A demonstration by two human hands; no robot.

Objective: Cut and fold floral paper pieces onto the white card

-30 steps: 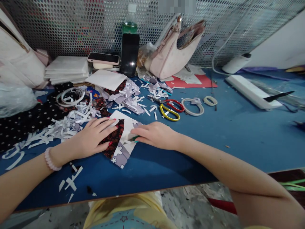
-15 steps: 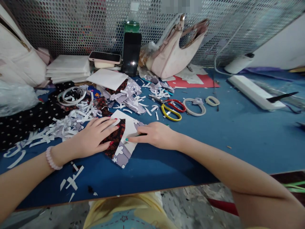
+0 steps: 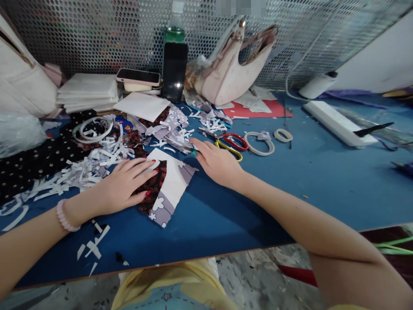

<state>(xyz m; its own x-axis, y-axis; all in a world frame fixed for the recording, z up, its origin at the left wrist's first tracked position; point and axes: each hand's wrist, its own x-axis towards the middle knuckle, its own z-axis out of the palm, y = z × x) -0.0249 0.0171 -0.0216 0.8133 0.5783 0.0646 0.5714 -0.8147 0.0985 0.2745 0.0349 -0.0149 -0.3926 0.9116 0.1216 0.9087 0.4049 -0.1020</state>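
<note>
My left hand [image 3: 132, 183] lies flat with fingers spread, pressing a dark red-and-black patterned fabric piece [image 3: 151, 196] onto a white card [image 3: 176, 183]. Lilac fabric with white flowers [image 3: 163, 209] shows along the card's lower edge and its right corner. Up and to the right of the card, my right hand [image 3: 219, 165] is closed in a pinch, thumb and forefinger pointing at the pile of lilac scraps [image 3: 174, 125]. What sits between those fingertips, if anything, is too small to make out. Red-and-yellow-handled scissors [image 3: 235, 140] lie just beyond this hand.
White paper strips [image 3: 85, 168] heap beside black dotted cloth [image 3: 29, 163] on the left. Behind are stacked white cards [image 3: 88, 90], a phone [image 3: 138, 76], an upright black phone [image 3: 174, 71] and a pale handbag [image 3: 222, 77]. Tape rolls [image 3: 283, 135] and a white box [image 3: 338, 122] lie rightward.
My right hand has lifted off the card and moved up and away toward the scraps, uncovering the card's lilac right corner. My left hand stays on the fabric. The view has shifted slightly.
</note>
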